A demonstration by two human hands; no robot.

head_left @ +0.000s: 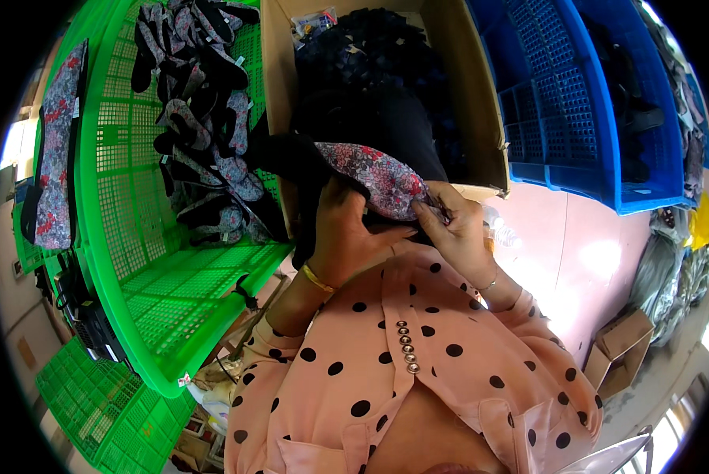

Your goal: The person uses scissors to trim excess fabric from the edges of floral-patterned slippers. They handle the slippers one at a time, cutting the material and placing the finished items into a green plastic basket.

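Note:
A curved cloth piece, grey with red and pink flowers and a black part at its left, is stretched between my two hands in front of my chest. My left hand has its fingers up under the cloth, partly hidden by it, and its thumb sticks out toward the right. With thumb and fingers, my right hand pinches the right end of the floral part. Just beyond the cloth stands an open cardboard box, holding dark cloth pieces.
At the left, a green plastic crate holds several floral and black pieces; another floral piece lies over its outer side. A blue crate stands at the right. Below it are a small carton and clear plastic bags.

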